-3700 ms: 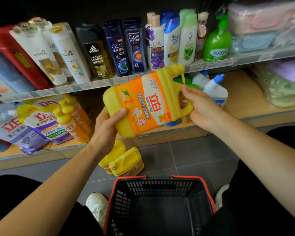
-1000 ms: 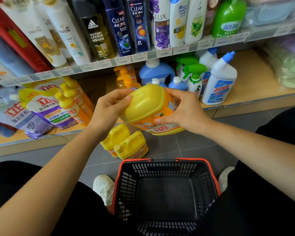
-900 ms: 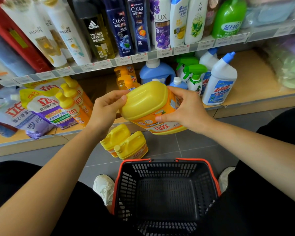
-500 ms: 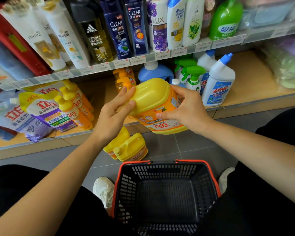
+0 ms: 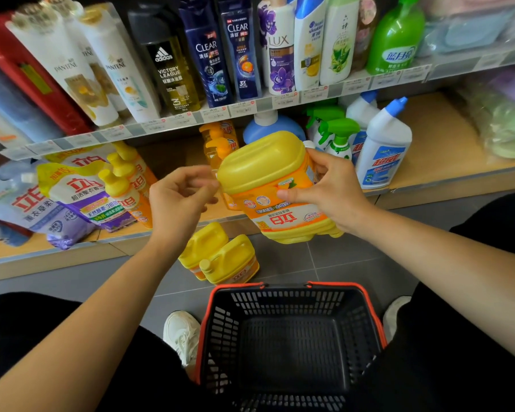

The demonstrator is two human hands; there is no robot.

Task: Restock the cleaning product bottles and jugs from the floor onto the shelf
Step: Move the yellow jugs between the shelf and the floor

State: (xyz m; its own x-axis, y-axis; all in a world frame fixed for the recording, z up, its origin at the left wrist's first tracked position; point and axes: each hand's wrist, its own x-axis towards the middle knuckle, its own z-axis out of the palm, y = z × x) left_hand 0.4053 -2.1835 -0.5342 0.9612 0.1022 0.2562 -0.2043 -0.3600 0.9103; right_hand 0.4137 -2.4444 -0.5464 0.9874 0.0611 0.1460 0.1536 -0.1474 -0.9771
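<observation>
Yellow plastic detergent jug with an orange label (image 5: 268, 176) hangs over the front edge of the lower wooden shelf (image 5: 446, 156), label upside down, gripped by my right hand (image 5: 332, 193) alone. My left hand (image 5: 177, 199) sits just beside it, fingers loosely curled round nothing. I'd turn it upright, steady its base, then slide it into the bare gap left of the orange pump bottles (image 5: 217, 142), ducking the upper shelf's price-strip edge (image 5: 250, 107).
</observation>
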